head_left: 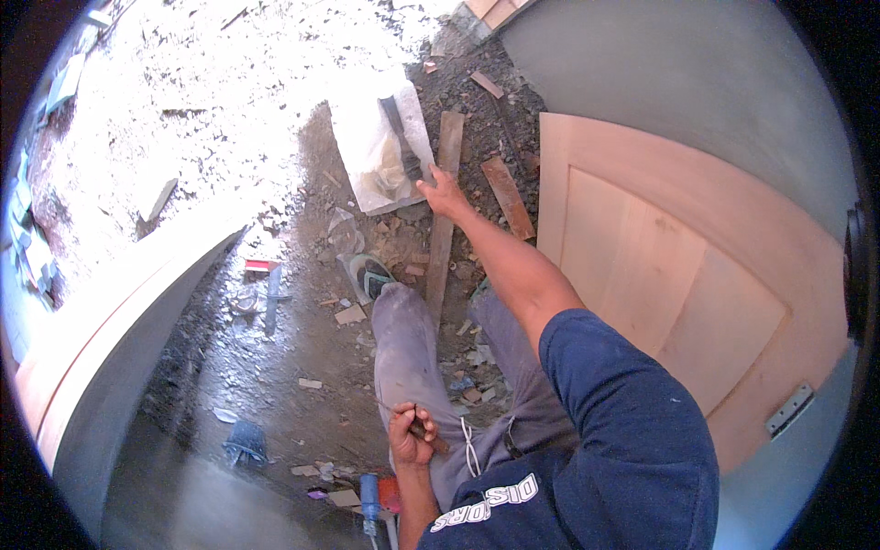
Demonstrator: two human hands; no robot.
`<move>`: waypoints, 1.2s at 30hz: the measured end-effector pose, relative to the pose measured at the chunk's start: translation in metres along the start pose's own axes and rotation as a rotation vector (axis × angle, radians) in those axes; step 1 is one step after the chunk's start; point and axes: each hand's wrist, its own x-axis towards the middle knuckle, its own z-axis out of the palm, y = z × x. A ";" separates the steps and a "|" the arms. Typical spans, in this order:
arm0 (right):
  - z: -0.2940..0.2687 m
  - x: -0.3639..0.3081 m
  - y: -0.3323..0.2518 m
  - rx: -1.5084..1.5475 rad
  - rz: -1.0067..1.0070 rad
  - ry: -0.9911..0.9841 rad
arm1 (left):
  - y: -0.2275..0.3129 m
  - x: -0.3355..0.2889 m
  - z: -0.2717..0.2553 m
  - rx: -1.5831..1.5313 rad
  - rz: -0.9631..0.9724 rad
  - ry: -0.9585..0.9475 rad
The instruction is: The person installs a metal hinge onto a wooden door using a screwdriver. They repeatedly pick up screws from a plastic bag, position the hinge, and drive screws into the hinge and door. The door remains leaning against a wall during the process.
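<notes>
My right hand (443, 192) reaches forward to the right edge of a white slab (357, 137), its thumb and forefinger stretched apart at the rim. On that slab lie a pale yellowish lump of paste (390, 170) and a long dark strip (396, 119), whose kind is unclear. Close to my lap, my left hand (411, 438) is closed around a slim tool with a brown handle (440, 445). Its thin dark end sticks out past the fingers, and the rest is hidden in my grip.
A panelled wooden door (632, 247) with a metal hinge (790, 410) leans at right. Another wooden panel edge (137, 302) curves along the left. Wood strips (446, 202), a red-and-white-edged tool (260, 265), a blue-handled tool (369, 495) and rubble lie on the dirt floor around my feet.
</notes>
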 end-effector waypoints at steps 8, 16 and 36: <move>-0.056 -0.115 -0.049 0.241 0.100 0.257 | 0.004 0.004 0.019 0.153 0.077 0.044; -0.154 -0.434 -0.154 0.577 -0.053 -0.395 | 0.022 -0.046 0.173 0.335 0.216 -0.157; -0.381 -0.645 -0.169 0.652 -0.372 0.192 | -0.156 -0.244 0.406 1.043 0.183 -0.746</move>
